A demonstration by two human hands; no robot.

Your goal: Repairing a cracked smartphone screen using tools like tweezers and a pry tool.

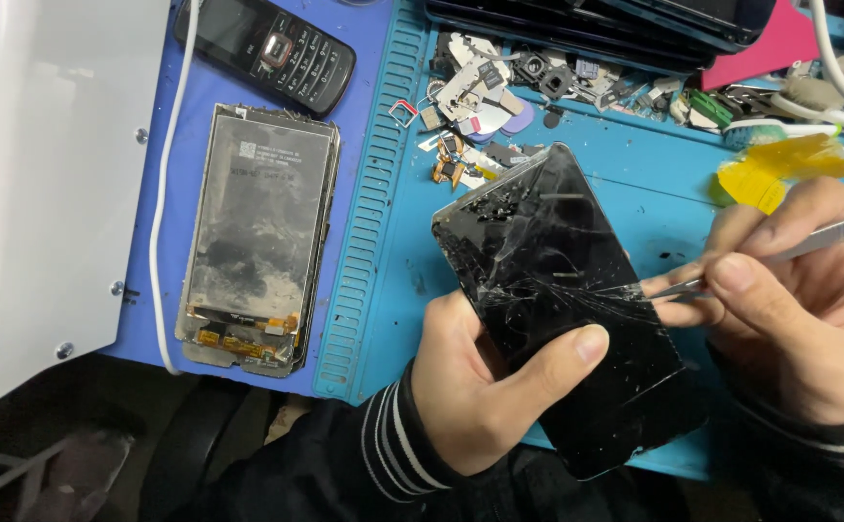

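My left hand (485,387) grips a black smartphone (557,280) with a badly cracked screen, holding it tilted above the blue work mat (383,242); my thumb lies across the glass. My right hand (808,319) holds slim metal tweezers (779,253) whose tips touch the phone's right edge, near where the cracks meet.
A stripped display panel (257,237) lies face down at the left, with a black keypad phone (267,48) behind it. A white cable (166,193) runs beside a white panel (45,174). Small loose parts (499,97), yellow tape (779,169) and stacked dark devices (615,24) crowd the back.
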